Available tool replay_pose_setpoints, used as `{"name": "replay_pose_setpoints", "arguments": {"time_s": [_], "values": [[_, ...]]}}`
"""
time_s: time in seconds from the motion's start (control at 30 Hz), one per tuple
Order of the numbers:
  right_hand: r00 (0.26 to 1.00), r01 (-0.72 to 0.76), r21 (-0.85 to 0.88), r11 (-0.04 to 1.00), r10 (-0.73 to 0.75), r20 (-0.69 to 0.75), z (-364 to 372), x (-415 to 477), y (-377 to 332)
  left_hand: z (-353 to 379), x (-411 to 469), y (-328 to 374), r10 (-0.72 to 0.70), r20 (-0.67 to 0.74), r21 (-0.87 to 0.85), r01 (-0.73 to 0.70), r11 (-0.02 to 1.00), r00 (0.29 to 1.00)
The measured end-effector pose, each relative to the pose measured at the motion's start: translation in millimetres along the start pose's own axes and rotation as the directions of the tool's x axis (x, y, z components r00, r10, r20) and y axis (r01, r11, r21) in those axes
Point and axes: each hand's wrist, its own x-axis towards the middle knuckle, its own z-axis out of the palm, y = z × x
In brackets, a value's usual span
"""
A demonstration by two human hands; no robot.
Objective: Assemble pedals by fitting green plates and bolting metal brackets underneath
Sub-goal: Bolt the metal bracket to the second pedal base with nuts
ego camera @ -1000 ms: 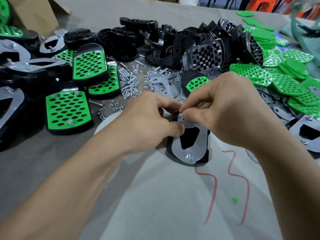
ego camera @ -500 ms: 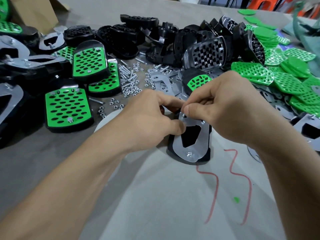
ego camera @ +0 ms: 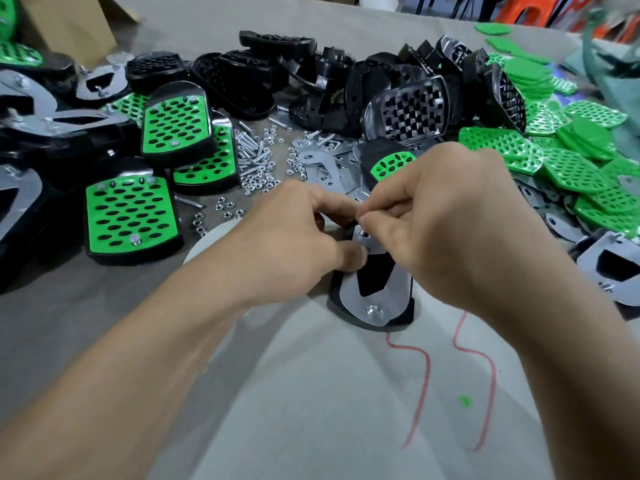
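Bolting underway: left hand [ego camera: 294, 244] grips pedal [ego camera: 408, 308]; right hand [ego camera: 450, 230] pinches something small, likely a nut, over bracket [ego camera: 394, 292]. Next: thread it squarely.

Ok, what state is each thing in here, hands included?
pedal, upside down, gripped
metal bracket, lying on the pedal's underside
near nut, seated on the bracket
far fastener, pinched, mostly hidden
left hand, gripping the pedal
right hand, pinching the far fastener
finished pedals, green side up

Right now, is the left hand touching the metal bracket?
Touching. Head view: the left hand presses its thumb onto the metal bracket, no gap.
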Motion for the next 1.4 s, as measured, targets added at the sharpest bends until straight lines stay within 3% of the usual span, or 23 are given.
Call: {"name": "replay_pose_setpoints", "arguments": {"time_s": [0.13,0.27,0.53,0.87,1.03,1.4], "values": [[0.999,-0.019,-0.077,0.997,0.021,0.028,-2.1,-6.3,-10.1,-0.2,-0.4,2.1,0.006,-0.006,0.007,-0.006,1.0,1.0],[0.994,-0.091,-0.049,0.995,0.093,0.059,0.3,-4.4,-10.5,-0.2,-1.6,3.5,0.014,0.006,0.003,-0.014,1.0,1.0],[0.996,-0.055,0.077,0.996,0.061,-0.072,5.2,-1.6,-1.1,2.4,-2.7,7.6,-0.033,0.015,-0.025,0.034,0.999,0.999],[0.989,-0.074,-0.129,0.989,0.089,0.116,-6.8,11.5,-16.8,1.8,-2.2,3.7,-0.015,0.022,-0.034,0.015,0.999,1.0],[0.985,-0.073,-0.222,0.972,0.105,0.134,-5.8,19.6,-22.3,1.3,-2.3,3.6,-0.005,0.009,-0.017,0.005,1.0,1.0],[0.993,-0.035,-0.116,0.993,0.047,0.109,-6.9,22.4,-8.7,1.9,-3.3,9.6,-0.047,0.024,-0.019,0.047,0.999,0.999]]}}
